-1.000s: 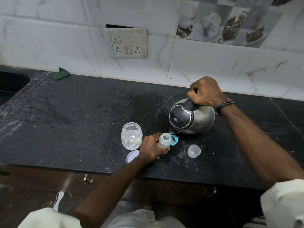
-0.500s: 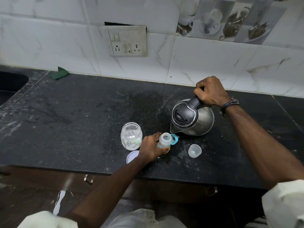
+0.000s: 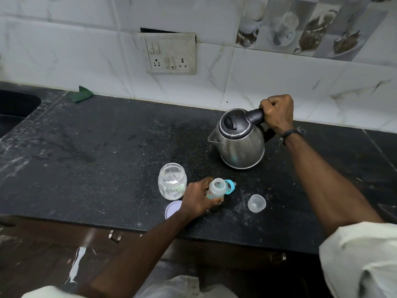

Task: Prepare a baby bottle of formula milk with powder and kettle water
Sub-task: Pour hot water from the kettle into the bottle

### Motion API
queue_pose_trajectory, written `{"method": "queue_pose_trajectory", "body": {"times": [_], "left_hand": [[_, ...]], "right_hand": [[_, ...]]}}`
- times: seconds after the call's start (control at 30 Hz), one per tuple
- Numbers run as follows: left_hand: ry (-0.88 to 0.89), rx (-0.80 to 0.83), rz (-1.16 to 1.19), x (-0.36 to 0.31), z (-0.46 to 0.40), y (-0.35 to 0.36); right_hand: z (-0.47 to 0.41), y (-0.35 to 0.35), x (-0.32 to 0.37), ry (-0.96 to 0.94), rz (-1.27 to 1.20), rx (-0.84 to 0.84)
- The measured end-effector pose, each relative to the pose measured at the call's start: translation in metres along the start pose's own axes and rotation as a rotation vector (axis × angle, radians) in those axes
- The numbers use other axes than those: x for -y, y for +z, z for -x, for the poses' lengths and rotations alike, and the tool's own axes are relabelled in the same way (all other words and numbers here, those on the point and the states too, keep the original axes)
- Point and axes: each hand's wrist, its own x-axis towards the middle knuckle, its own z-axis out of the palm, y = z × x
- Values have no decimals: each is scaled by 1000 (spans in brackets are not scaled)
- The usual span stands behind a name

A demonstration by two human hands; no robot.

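A steel kettle (image 3: 240,145) with a black lid stands upright on the black counter (image 3: 103,151), spout pointing left. My right hand (image 3: 277,114) grips its black handle. My left hand (image 3: 198,198) holds an open, clear baby bottle (image 3: 217,188) upright near the counter's front edge. A teal teat ring (image 3: 229,186) lies right behind the bottle. An open glass jar (image 3: 171,183) with a little white powder stands to the left of the bottle, and its pale purple lid (image 3: 173,208) lies flat in front of it. A clear bottle cap (image 3: 256,203) rests to the right.
A switch and socket plate (image 3: 171,53) is set in the tiled wall behind. A green scrap (image 3: 80,94) lies at the back left by the dark sink (image 3: 15,110). White powder specks dust the counter. Drawer handles (image 3: 113,235) show below the front edge.
The kettle, tilted with its spout over the bottle, has been swung back upright and moved away to the back right. My left hand and the bottle have stayed in place.
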Motion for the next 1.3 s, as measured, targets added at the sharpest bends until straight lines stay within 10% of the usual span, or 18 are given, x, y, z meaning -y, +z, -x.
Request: {"method": "queue_pose_trajectory", "body": {"times": [0.47, 1.3], "left_hand": [[13, -33, 20, -2, 2, 0], [84, -124, -106, 11, 0, 6]], "right_hand": [[-26, 88, 9, 404, -108, -244], [-53, 134, 10, 567, -151, -160]]}}
